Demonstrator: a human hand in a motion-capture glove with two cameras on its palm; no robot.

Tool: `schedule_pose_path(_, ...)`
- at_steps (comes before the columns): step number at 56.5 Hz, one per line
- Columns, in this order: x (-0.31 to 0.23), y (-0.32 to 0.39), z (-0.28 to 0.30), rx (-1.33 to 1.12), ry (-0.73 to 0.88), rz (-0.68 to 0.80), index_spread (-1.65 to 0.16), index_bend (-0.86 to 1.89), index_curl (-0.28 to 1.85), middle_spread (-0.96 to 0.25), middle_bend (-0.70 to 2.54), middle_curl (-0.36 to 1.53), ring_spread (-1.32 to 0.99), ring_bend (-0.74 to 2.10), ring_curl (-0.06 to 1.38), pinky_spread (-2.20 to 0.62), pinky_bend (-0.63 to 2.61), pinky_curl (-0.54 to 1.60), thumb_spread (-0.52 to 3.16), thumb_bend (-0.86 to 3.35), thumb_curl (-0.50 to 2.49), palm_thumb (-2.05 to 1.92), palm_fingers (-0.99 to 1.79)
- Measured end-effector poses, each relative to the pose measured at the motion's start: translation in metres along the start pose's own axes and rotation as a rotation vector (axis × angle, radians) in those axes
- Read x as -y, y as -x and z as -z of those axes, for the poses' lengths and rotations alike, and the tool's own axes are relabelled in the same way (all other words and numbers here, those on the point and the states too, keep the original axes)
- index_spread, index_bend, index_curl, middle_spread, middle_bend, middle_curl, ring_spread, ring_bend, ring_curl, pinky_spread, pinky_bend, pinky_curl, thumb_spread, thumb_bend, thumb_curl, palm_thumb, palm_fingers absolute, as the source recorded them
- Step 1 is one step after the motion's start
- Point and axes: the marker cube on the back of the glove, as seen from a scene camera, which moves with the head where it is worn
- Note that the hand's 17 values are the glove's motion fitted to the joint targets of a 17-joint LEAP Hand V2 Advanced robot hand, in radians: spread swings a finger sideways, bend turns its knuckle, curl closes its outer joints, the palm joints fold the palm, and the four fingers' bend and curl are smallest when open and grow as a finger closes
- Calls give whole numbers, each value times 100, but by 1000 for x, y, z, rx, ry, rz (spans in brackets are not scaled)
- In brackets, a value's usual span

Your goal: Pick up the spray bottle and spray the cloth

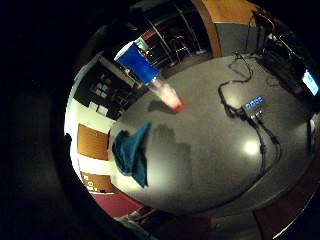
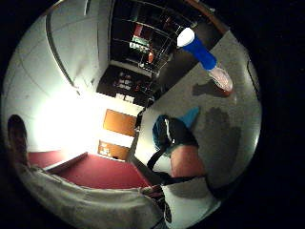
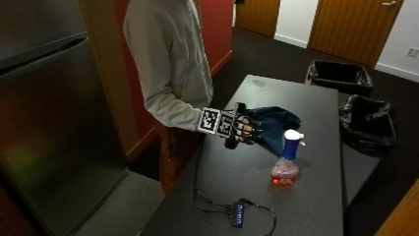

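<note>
at the left of the outside view stands the person [image 3: 171, 64] in a pale sleeve, close against the long edge of the dark table [image 3: 314, 206], which puts both task things within an arm's reach. the gloved right hand [image 3: 243, 131] hangs above the table near that edge, palm toward the surface; its fingers look loosely extended and grasp nothing, a released, ready posture rather than a grip. its shadow falls on bare tabletop, so it is over neither thing yet.

just beyond the hand lies the teal cloth [image 3: 274, 124], bunched in a loose heap near the edge, not spread flat, so a spray would land on folds. further right, and a little nearer the camera, the spray bottle [image 3: 287, 158] stands upright on its rounded reddish base with the blue neck and white head on top. it is apart from the cloth and apart from the hand. standing free like this, its neck is open to a grasp from the side. the pick-up appears not yet begun.

a small cabled hub [image 3: 238, 215] lies toward the near end of the table, away from the work.
</note>
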Motion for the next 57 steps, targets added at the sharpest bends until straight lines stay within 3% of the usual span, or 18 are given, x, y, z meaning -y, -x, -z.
schedule_pose_path(57,101,-25,-102,308,-59,-234,-31,9,16,-7,25,37,-4,55,33,13,48,36,90,-3,46,73,27)
